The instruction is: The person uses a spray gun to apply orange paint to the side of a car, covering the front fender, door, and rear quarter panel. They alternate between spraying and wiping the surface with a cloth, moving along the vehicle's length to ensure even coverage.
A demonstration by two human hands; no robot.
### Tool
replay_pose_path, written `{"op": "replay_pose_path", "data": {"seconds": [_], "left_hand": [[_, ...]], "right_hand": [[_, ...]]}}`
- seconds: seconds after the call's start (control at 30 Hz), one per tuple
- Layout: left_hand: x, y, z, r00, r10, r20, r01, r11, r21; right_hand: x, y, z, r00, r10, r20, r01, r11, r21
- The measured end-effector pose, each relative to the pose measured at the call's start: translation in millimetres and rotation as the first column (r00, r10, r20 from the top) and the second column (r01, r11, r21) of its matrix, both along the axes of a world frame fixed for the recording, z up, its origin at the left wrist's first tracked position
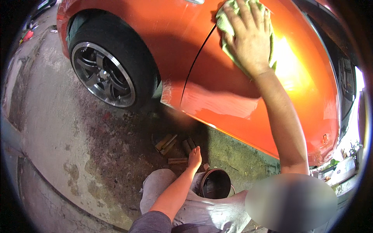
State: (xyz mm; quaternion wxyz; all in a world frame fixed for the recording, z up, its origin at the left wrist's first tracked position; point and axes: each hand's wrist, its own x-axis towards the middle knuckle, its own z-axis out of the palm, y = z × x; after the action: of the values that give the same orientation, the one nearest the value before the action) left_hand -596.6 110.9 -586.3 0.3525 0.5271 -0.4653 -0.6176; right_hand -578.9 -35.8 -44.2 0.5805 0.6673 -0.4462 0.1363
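A light green cloth (237,58) lies bunched on the upper part of an orange car door (229,87). My right hand (250,42) presses it there, palm down with fingers spread over it, my arm stretched up along the door. My left hand (195,158) is low, by my knee, and its fingers are curled closed. Whatever is in them, if anything, is hidden. Next to that hand, a round dark-mouthed container (216,183) stands between my legs.
A black tyre with a spoked silver wheel (103,73) is at the left. Several brick-like or wooden pieces (167,144) lie on the stained concrete floor (70,128) under the door's lower edge. A blurred oval covers the lower right. Plants and a pale box (344,169) are at the far right.
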Motion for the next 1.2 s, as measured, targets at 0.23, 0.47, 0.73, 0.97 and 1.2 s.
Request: {"op": "replay_pose_path", "data": {"seconds": [0.23, 0.47, 0.73, 0.97, 1.2], "left_hand": [[5, 17, 18, 0.998, -0.057, -0.040, 0.060, 0.995, 0.076], [-3, 26, 2, 0.999, -0.046, -0.026, 0.048, 0.995, 0.086], [-12, 46, -27, 0.993, -0.060, -0.100, 0.073, 0.989, 0.130], [-39, 47, -63, 0.922, -0.386, -0.033, 0.385, 0.922, -0.037], [-63, 85, 7, 0.757, -0.439, 0.484, 0.560, 0.818, -0.133]], "right_hand": [[-33, -1, -182, 0.978, -0.002, -0.207, 0.067, 0.949, 0.308], [-91, -26, -363, 0.970, 0.238, -0.054, -0.134, 0.704, 0.697], [-120, 63, -424, 0.903, -0.180, 0.391, -0.333, 0.283, 0.899], [-200, 209, -362, 0.742, -0.572, 0.350, -0.089, 0.433, 0.897], [-227, 363, -254, -0.405, -0.473, 0.782, -0.166, 0.880, 0.446]]}}
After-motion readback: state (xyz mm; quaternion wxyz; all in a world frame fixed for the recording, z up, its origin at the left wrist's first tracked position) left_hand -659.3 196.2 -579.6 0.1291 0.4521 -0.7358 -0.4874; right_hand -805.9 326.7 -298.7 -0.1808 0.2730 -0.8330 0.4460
